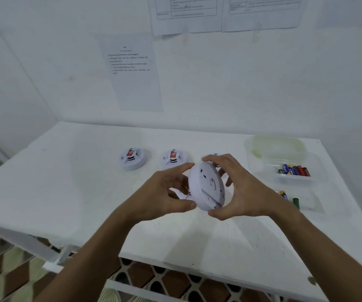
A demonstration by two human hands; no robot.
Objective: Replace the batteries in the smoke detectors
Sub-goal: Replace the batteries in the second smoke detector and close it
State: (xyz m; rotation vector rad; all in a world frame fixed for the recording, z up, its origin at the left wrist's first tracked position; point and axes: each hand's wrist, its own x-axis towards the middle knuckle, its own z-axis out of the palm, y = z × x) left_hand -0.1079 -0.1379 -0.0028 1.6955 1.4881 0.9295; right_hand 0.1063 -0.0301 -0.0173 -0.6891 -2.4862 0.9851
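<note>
The held smoke detector was white with a small yellow patch on its back, and the two detectors standing on the white table were white with red labels and black stripes. The batteries in the clear tub were blue, red and black. The floor showed a brown-and-cream geometric pattern.

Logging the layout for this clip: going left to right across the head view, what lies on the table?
Left smoke detector → middle smoke detector → held smoke detector, gripped by left hand and right hand → clear container of batteries.
</note>
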